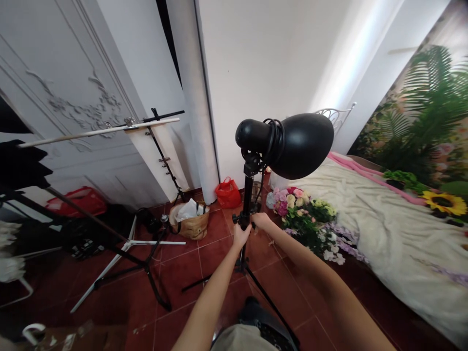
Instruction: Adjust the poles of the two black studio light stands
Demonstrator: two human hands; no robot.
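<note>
Bare forearms (310, 268) rise from the bottom edge and come together at the centre of the frame, on a black lamp stand (248, 192). The left hand (242, 235) is closed round the stand just below its collar. The right hand (261, 222) has its fingers bent against the collar's right side; whether they pinch a knob there is hidden.

Above the hands, the upright pole carries a black lamp (305, 146), its wide hood pointing to the right of the frame, with a cord (276, 141) wound round its neck. That overhang looks top-heavy: if the collar were slack and the grip eased, the upper pole could drop and nip the fingers, or the hood could swing round. Below, the thin legs (266, 297) spread over red tiles, close to a dark shoe (251, 303); a careless step could knock one and tip everything.

A fall to the right would probably crush the flowers (292, 202) or hit the pale bedspread (380, 229). Toward the left of the frame, another stand (146, 265) spreads its feet near the lamp's, so sliding sideways might tangle them. Farther up, beyond the pole, a straw basket (193, 226) and a red bag (228, 194) sit on the floor.
</note>
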